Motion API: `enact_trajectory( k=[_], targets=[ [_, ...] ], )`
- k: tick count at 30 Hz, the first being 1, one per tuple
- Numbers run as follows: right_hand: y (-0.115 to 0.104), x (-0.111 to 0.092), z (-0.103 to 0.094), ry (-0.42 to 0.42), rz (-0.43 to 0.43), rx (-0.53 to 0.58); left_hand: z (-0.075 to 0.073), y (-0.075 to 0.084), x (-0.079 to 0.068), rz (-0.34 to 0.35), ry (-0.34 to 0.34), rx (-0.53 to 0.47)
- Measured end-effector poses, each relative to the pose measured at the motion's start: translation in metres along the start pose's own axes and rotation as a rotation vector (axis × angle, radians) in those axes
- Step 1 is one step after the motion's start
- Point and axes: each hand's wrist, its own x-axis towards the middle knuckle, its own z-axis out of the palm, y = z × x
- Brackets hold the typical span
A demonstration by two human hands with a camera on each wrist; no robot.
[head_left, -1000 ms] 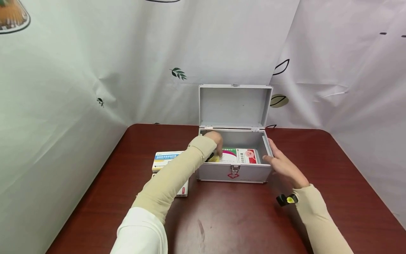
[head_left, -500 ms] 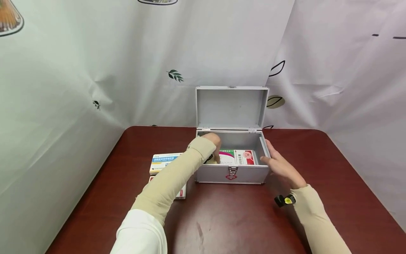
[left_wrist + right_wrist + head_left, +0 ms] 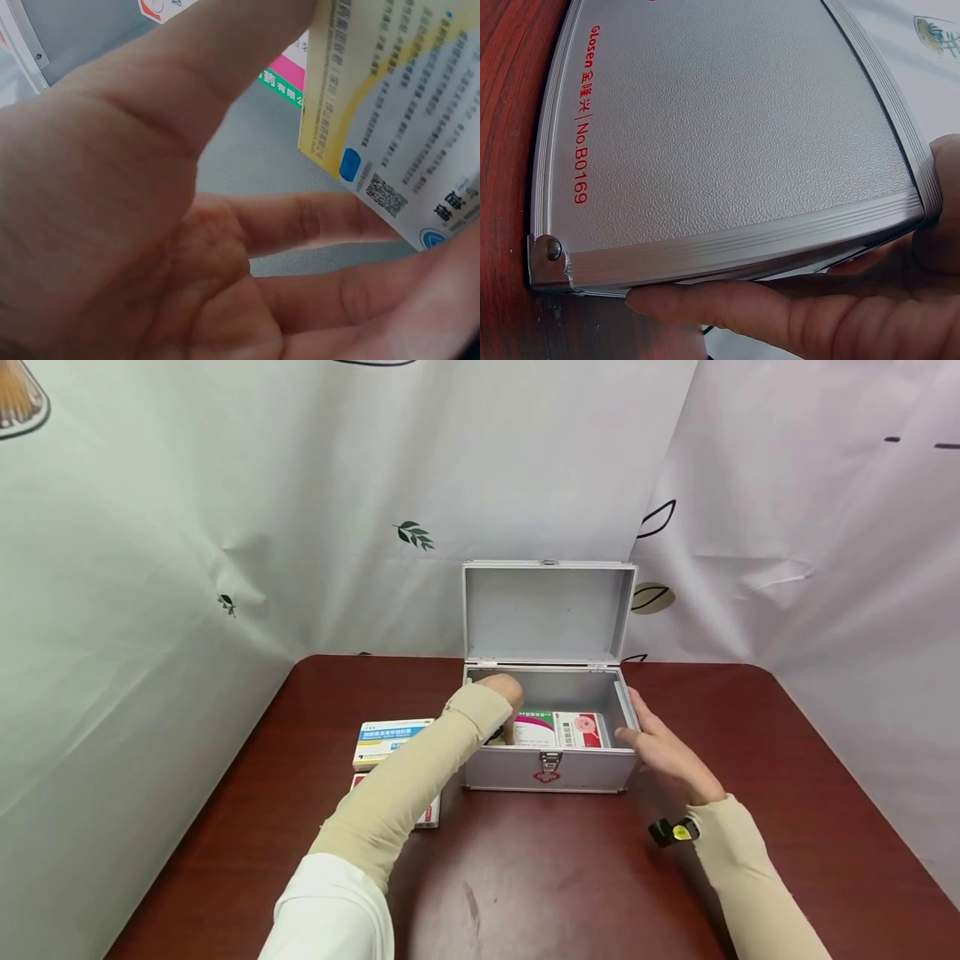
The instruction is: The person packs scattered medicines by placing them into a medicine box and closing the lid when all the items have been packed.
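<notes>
Bench (image 3: 570,877) w/ open metal case (image 3: 551,768) at 12 o'clock. Left hand (image 3: 504,692) is inside the case's 9 o'clock end, thumb & fingers pinching a yellow-white med box (image 3: 397,120). Best to lower it flat beside the pink-green box (image 3: 558,728), clear of the rim. Right hand (image 3: 663,752) at 3 o'clock, fingers straight, bracing the case's side. Left forearm angled down over the front wall.
</notes>
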Motion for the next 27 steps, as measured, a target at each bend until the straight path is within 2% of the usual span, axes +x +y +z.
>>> enact_trajectory(
  k=[6,10,13,18,21,25,27],
  targets=[
    [-0.002,0.003,-0.002,0.010,-0.004,0.016,-0.005,-0.003,0.000,0.041,0.004,0.018],
    [-0.001,0.002,-0.001,0.007,0.000,-0.007,-0.007,-0.003,0.001,0.075,-0.046,0.055],
    [0.001,0.001,0.000,0.003,0.010,-0.022,-0.009,-0.002,0.002,0.054,-0.073,0.049],
    [0.000,0.004,-0.001,0.019,-0.019,-0.038,-0.023,-0.004,-0.005,-0.038,-0.035,-0.091],
    [0.000,0.004,-0.001,0.023,-0.018,-0.032,-0.035,-0.011,-0.014,-0.076,-0.068,-0.196],
    [0.003,0.004,0.001,0.013,0.002,-0.008,-0.043,-0.030,-0.024,-0.052,-0.098,-0.312],
    [0.003,0.004,0.000,0.010,0.006,-0.014,-0.043,-0.042,-0.028,0.013,-0.079,-0.387]
  ],
)
